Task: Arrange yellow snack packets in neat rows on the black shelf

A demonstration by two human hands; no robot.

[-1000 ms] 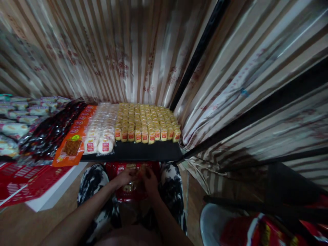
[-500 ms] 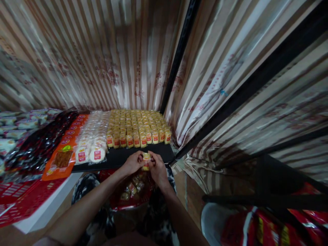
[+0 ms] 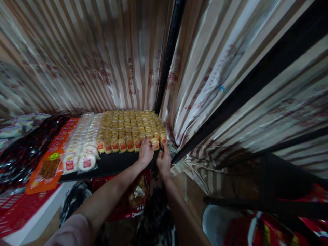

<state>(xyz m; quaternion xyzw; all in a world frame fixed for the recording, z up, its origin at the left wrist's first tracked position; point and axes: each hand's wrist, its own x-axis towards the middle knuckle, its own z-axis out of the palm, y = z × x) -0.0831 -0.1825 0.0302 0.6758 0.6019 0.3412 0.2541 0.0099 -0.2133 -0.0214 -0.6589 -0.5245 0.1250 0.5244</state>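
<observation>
Head view: both hands (image 3: 155, 155) pinching 1 yellow packet (image 3: 154, 142) over black shelf (image 3: 110, 164), striped curtains (image 3: 84, 65) behind.

The print on the yellow snack packets (image 3: 128, 128) is too small to read, and the far rows blur into one mass. The left hand (image 3: 145, 152) covers the lower part of one packet (image 3: 154, 142), so how the fingers grip it cannot be told; the right hand (image 3: 164, 161) hides the worktop (image 3: 112, 163) edge beneath it. The dark wrappers (image 3: 23, 153) at the left are cut off by the picture's edge and too dim to identify. The red bag (image 3: 133, 198) near the lap is partly hidden behind the left forearm, its contents blurred. The red packaging (image 3: 258, 229) at the near right is cut off below.
</observation>
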